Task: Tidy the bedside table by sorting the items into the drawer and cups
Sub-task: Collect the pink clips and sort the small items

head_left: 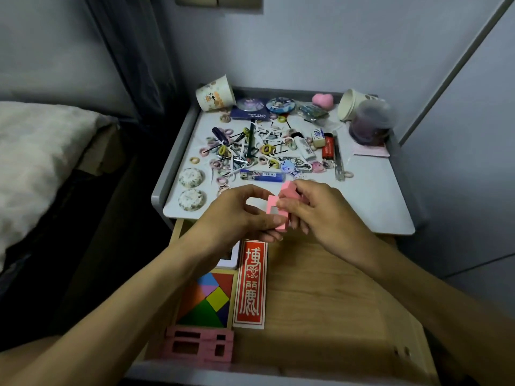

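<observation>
Both hands hold pink foam block pieces [278,207] above the front edge of the bedside table [376,196]. My left hand [239,215] pinches the lower piece; my right hand [320,210] grips the upper piece. Below them the wooden drawer [320,302] stands open, holding a coloured tangram tray [207,299], a red card with white characters [250,285] and a pink foam frame [199,346]. Two paper cups lie tipped on the table, one at the back left [214,94], one at the back right [354,103].
Hair ties, black hairpins, erasers, a red lighter [328,147], a blue lead box [262,175], round badges [280,104], a pink heart [323,99] and two patterned domes [191,188] litter the tabletop. A purple lidded jar [372,123] stands at the back right. A bed lies to the left.
</observation>
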### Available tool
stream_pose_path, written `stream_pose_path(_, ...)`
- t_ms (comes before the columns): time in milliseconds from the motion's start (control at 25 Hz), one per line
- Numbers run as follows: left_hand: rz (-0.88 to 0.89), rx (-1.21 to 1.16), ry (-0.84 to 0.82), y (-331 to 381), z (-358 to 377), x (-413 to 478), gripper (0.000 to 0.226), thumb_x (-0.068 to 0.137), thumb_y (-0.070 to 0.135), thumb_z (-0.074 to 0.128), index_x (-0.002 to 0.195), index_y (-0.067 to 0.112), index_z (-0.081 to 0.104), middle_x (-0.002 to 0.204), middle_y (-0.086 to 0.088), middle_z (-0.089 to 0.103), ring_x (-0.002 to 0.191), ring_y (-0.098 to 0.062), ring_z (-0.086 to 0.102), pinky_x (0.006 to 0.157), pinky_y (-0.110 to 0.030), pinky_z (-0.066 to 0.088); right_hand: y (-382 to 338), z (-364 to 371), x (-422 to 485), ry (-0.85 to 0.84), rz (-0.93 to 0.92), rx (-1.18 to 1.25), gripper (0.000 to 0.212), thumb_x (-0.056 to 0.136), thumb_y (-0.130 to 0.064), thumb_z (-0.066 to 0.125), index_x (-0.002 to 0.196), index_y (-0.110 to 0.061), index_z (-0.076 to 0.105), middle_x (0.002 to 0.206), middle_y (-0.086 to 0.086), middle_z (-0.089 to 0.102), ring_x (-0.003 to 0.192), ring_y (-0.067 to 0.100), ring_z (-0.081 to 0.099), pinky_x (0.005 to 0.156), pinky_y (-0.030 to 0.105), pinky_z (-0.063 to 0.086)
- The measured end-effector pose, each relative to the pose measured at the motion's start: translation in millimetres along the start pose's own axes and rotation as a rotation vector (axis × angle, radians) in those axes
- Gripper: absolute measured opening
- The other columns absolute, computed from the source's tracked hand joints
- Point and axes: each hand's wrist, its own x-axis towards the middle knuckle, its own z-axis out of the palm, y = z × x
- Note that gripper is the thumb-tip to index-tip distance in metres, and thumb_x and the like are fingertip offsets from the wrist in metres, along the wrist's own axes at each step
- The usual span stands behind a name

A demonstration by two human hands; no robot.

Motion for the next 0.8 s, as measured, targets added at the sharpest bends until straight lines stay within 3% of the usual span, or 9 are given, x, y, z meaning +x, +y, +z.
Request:
stream_pose_path(200,-0.007,-0.083,-0.008,2.2,2.5,1.8,0.043,0.069,0.01,0.074,0.109,0.0,0.061,0.08,-0.019,0.073,0.068,-0.023,0.071,0.06,-0.023,0.058,-2.7,2.5,1.8,0.053,0.029,0.001,0.023,0.094,-0.031,0.06,0.073,-0.023,0.055,0.05,-0.005,0.055,0.045,0.005,0.049,0.049,0.02,0.038)
stream_pose_path(320,0.002,-0.091,0.004,1.0,4.8,0.6,0.045,0.073,0.003,0.074,0.115,0.007,0.059,0.08,-0.02,0.073,0.068,-0.024,0.072,0.059,-0.022,0.057,-3.2,4.7,-1.0,0.092,0.012,-0.015,0.024,0.093,-0.03,0.06,0.071,-0.026,0.053,0.046,-0.006,0.053,0.042,0.004,0.049,0.046,0.016,0.037)
stream_pose_path(520,0.042,-0.098,0.038,1.7,5.9,0.3,0.049,0.074,-0.005,0.073,0.119,0.012,0.061,0.073,-0.018,0.071,0.062,-0.021,0.07,0.059,-0.023,0.058,-3.4,7.1,-6.4,0.127,-0.011,0.027,0.014,0.094,-0.028,0.059,0.091,-0.016,0.065,0.054,-0.001,0.059,0.045,0.004,0.053,0.048,0.013,0.036)
stream_pose_path(680,0.055,-0.203,0.08,2.1,5.8,1.7,0.049,0.066,0.003,0.074,0.113,0.01,0.067,0.075,-0.02,0.07,0.061,-0.02,0.068,0.059,-0.023,0.059,0.7,5.3,-6.4,0.088,0.053,0.218,0.014,0.097,-0.02,0.057,0.092,-0.013,0.067,0.063,0.004,0.064,0.056,0.02,0.057,0.052,0.032,0.043)
stream_pose_path(800,0.056,-0.239,0.102,0.1,9.1,1.7,0.04,0.07,0.001,0.072,0.108,0.012,0.069,0.076,-0.018,0.072,0.061,-0.02,0.07,0.061,-0.023,0.06,2.8,4.5,-6.3,0.088,0.074,0.269,0.014,0.097,-0.015,0.056,0.092,-0.012,0.069,0.072,0.011,0.066,0.064,0.024,0.059,0.054,0.036,0.043)
